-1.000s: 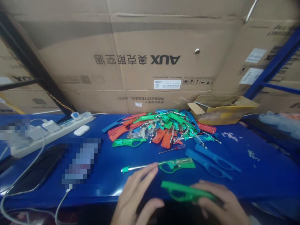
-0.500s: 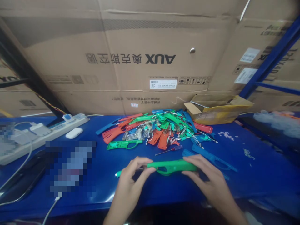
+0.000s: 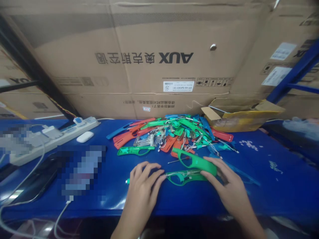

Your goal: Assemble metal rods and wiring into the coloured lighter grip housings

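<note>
Head view: pinching green cover (image 3: 199,163) in right hand (image 3: 229,182) above wired green half (image 3: 198,176) towards five o'clock, level gently, steadying nine-o'clock end with left hand (image 3: 144,186), impossible to tell whether pinching.

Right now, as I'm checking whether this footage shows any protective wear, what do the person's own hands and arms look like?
The left hand and the right hand are bare: no gloves, rings or bracelets can be seen. The left forearm and right forearm show no sleeves, watch, straps or cables within the picture.
</note>
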Available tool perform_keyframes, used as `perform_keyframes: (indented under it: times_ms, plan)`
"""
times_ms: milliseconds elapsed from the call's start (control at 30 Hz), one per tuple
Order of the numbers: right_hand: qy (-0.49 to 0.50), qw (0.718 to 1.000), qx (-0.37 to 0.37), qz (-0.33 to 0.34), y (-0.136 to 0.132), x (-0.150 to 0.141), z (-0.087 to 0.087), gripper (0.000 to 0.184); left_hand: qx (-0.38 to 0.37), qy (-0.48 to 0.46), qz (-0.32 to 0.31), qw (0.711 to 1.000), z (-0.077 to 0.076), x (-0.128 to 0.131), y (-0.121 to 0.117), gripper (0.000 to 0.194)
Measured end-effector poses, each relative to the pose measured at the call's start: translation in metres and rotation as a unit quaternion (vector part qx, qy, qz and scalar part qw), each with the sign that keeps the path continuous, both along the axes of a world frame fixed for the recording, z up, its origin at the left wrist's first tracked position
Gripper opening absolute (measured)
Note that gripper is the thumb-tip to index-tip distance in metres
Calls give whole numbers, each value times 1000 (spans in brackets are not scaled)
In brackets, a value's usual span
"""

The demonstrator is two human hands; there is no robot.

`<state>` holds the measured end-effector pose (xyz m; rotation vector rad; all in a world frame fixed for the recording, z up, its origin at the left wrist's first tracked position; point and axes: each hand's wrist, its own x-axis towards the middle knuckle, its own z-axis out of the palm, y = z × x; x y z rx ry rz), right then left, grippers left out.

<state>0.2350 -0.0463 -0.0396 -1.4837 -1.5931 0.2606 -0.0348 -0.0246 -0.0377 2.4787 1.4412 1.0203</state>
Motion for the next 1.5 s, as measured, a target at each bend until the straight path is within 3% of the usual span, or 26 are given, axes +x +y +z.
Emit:
perform_keyframes:
  times_ms: [367, 800, 1000, 1200, 1500]
  plan:
    - [-75, 993, 7, 96, -2, -1, -4, 29, -56, 9, 14, 998, 3, 4, 2, 11]
    - [-109, 987, -19, 118, -2, -3, -6, 26, -52, 0, 30, 998, 0, 5, 0, 4]
    - [-99, 987, -47, 120, -2, -2, -2, 28, -47, -20, 34, 998, 0, 4, -3, 37]
    - [-101, 986, -45, 127, -1, -1, -2, 30, -24, -42, -22, 999, 1, 2, -2, 16]
    - [-98, 984, -74, 132, -2, -2, -4, 31, -44, -28, -9, 999, 1, 5, 0, 5]
